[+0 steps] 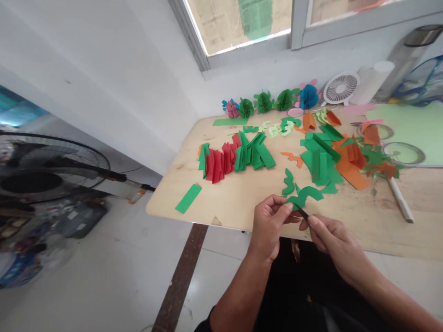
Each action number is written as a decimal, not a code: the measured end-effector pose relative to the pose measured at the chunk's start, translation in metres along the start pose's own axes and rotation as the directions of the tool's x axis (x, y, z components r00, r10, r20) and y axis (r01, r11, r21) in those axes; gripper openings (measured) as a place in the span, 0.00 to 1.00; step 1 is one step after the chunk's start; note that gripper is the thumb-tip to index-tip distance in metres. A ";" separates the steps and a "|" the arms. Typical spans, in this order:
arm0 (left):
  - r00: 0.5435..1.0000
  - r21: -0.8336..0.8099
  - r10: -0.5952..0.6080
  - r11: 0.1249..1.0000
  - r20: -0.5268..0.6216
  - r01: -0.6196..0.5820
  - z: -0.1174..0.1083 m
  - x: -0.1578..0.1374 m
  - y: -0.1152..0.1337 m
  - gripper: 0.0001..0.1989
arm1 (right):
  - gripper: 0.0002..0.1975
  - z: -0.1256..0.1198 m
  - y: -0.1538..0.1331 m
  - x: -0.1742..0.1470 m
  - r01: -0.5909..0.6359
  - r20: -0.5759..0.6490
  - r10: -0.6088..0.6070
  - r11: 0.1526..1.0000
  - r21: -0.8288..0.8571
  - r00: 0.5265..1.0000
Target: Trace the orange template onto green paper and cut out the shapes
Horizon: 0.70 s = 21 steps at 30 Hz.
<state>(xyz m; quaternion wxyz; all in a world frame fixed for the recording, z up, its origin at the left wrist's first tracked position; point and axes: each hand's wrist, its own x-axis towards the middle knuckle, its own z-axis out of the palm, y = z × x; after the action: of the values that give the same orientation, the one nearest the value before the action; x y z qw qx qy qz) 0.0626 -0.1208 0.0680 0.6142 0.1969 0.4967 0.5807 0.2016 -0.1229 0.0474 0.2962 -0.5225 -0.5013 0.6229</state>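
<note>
Near the table's front edge, my left hand (272,219) pinches a wavy-edged piece of green paper (308,194) by its left end. My right hand (328,233) is closed around what look like scissors (303,213); their narrow dark blades point at the paper's lower edge, and the handles are hidden in my fingers. Just beyond the held piece lies another wavy green cutout (288,181). An orange wavy cutout (292,158) is farther back. Folded green paper pieces (320,159) and orange paper pieces (353,159) lie to the right of it.
Folded red papers (219,161) and green papers (254,152) stand in a row on the wooden table (228,203). Paper ball figures (264,102) and a small white fan (341,88) line the wall. Tape rolls (404,153) and a white-handled tool (400,200) lie right.
</note>
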 end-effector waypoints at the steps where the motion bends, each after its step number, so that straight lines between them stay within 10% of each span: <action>1: 1.000 0.013 0.008 1.000 0.005 -0.008 -0.001 0.001 0.001 0.13 | 0.26 0.000 0.000 0.000 -0.001 0.000 0.001 1.000 -0.014 1.000; 21: 0.982 0.366 0.017 0.927 0.186 -0.085 -0.026 0.009 0.025 0.08 | 0.25 -0.003 -0.003 -0.001 0.020 0.019 -0.018 0.993 -0.115 1.000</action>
<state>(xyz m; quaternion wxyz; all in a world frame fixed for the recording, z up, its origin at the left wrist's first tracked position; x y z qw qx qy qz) 0.0262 -0.1145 0.0742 0.5927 0.3743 0.5349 0.4717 0.2041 -0.1219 0.0505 0.2672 -0.5280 -0.5439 0.5949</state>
